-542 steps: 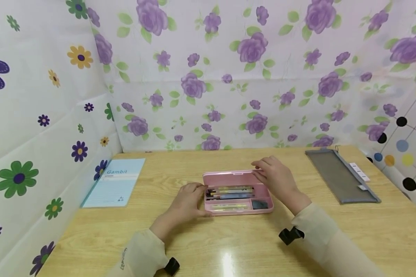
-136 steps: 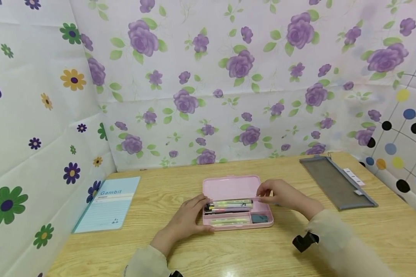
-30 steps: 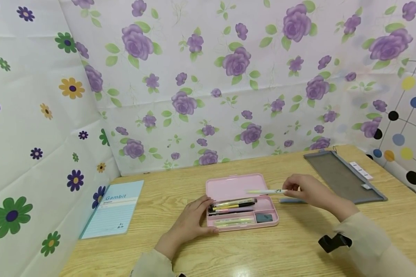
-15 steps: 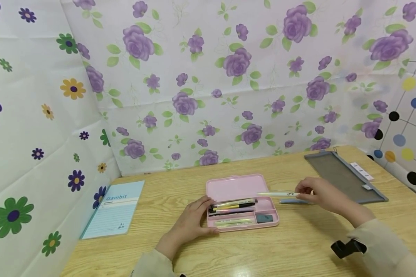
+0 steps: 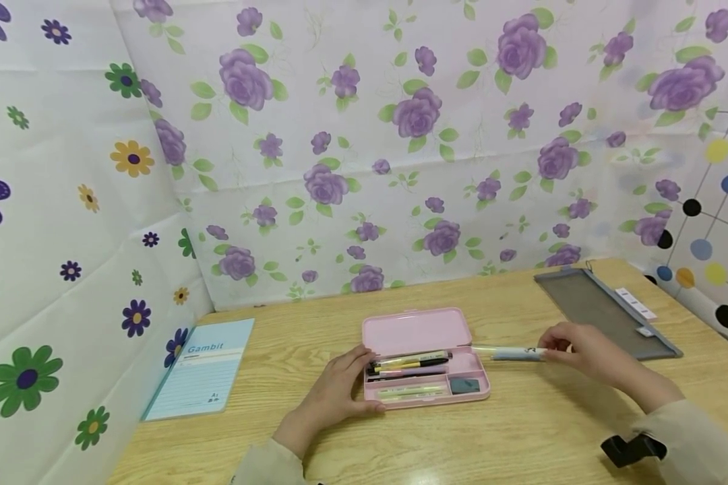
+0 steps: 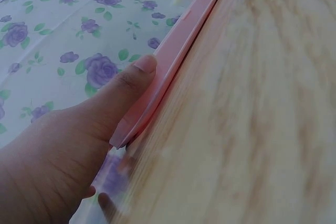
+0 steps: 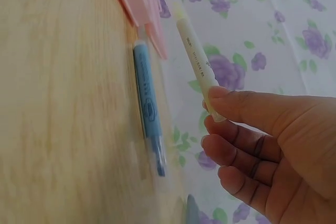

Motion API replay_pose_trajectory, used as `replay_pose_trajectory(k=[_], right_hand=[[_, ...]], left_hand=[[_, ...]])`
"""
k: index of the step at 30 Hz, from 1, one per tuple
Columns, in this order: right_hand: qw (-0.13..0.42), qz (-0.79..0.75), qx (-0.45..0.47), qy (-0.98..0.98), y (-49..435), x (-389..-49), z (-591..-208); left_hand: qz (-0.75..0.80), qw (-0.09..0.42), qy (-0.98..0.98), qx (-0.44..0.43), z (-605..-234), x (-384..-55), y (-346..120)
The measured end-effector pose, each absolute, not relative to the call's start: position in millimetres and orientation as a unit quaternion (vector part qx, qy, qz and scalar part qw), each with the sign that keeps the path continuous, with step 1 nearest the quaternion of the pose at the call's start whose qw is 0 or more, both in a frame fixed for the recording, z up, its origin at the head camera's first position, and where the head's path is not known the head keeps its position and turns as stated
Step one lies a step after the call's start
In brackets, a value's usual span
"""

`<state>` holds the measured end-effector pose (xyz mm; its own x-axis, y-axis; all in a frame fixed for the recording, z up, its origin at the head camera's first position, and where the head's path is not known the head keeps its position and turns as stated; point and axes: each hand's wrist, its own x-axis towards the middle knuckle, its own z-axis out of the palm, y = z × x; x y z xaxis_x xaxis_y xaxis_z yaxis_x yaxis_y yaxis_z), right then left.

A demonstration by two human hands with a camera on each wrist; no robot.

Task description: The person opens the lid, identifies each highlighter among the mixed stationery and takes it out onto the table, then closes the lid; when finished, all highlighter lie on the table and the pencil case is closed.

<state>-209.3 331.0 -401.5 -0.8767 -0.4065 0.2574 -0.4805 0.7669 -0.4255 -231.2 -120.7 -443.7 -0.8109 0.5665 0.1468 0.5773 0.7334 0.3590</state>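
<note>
The pink pencil case (image 5: 415, 331) lies on the table with its lid folded back. Inside are several pens (image 5: 415, 362), pale yellow sticks in the front compartment and a dark eraser (image 5: 464, 385). My left hand (image 5: 334, 387) grips the case's left end, thumb along the front edge, as the thumb in the left wrist view confirms. My right hand (image 5: 588, 357) pinches a pale yellow highlighter (image 7: 195, 56) by one end between thumb and forefinger, above the table right of the case. A blue highlighter (image 7: 147, 87) lies on the table beneath it, partly covered in the head view.
A light blue notebook (image 5: 197, 370) lies at the table's left edge. At the right back is a grey mesh zip pouch (image 5: 600, 313), with a white strip (image 5: 635, 303) beside it. Flowered cloth (image 5: 315, 222) hangs behind the table.
My right hand has taken the yellow highlighter out of the case and moved right, then lower over the blue one, which came onto the table earlier. The left hand stays on the case.
</note>
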Motion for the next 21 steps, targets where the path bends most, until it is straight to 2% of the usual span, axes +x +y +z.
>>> replay_pose_trajectory(k=[21], right_hand=[[0.092, 0.222, 0.234, -0.942, 356, -201, -423]], left_hand=[[-0.191, 0.023, -0.931, -0.309, -444, -231, -121]])
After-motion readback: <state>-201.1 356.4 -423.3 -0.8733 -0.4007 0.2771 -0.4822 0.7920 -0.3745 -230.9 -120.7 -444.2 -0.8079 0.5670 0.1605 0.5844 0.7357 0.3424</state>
